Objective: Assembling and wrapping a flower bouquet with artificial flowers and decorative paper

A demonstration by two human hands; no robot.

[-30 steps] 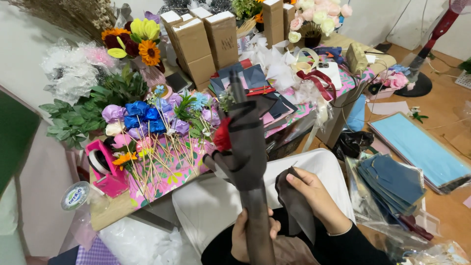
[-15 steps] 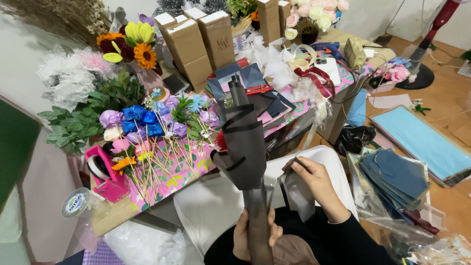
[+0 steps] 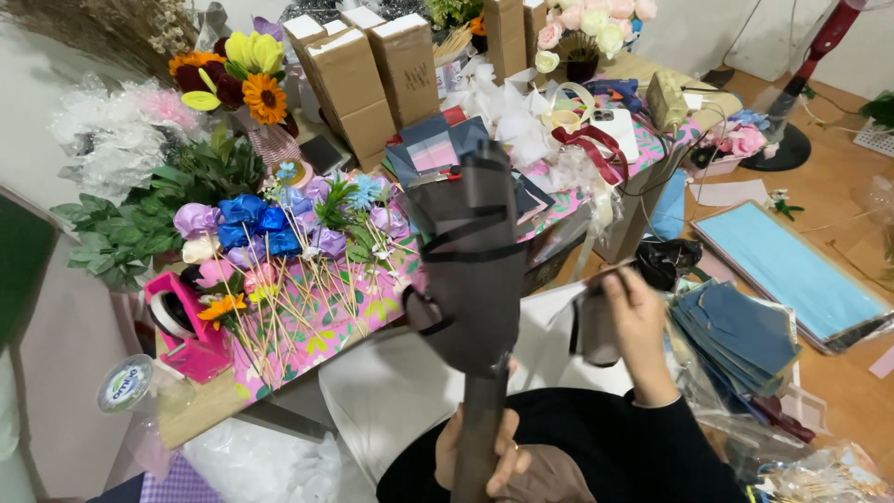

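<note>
Left hand [image 3: 480, 456] of mine is clenched round the stem of the dark wrapped bouquet [image 3: 470, 270], holding it upright above the white cloth [image 3: 391, 391]. Right of the bouquet, my right hand [image 3: 633, 321] pinches a dark sheet of wrapping paper [image 3: 594, 328]. Behind the bouquet, the worktop [image 3: 186, 424] carries paper flowers on sticks [image 3: 270, 251]; a pink tape dispenser [image 3: 182, 326] sits to the bouquet's left.
</note>
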